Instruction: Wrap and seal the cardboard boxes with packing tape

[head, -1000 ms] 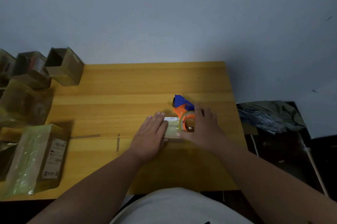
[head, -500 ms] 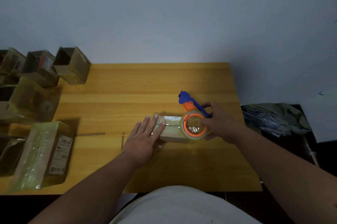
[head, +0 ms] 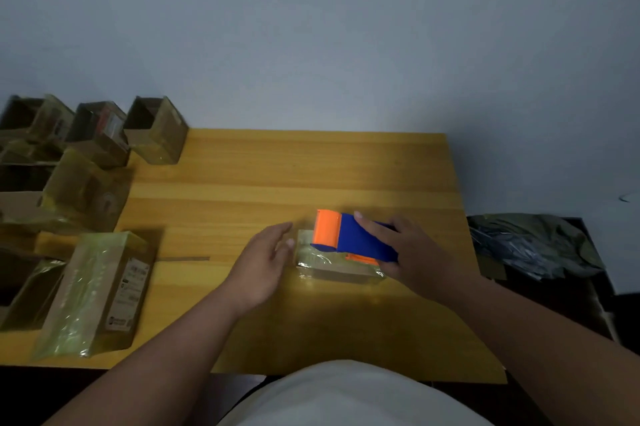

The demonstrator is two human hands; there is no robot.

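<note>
Leftmost, taped boxes [head: 93, 290] crowd your desk [head: 311, 162], labels too small to read. Centre, your left hand [head: 263, 261] hovers, fingers relaxed, just left of the small box [head: 337, 264], which lies lengthwise left-to-right. Your right hand [head: 412, 252] clamps the tape dispenser [head: 353, 235] atop it.

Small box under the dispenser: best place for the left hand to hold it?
Probably the small box's exposed left end, from the left. The tape dispenser, gripped by the right hand, covers the top; the left hand hangs open beside that end.
</note>
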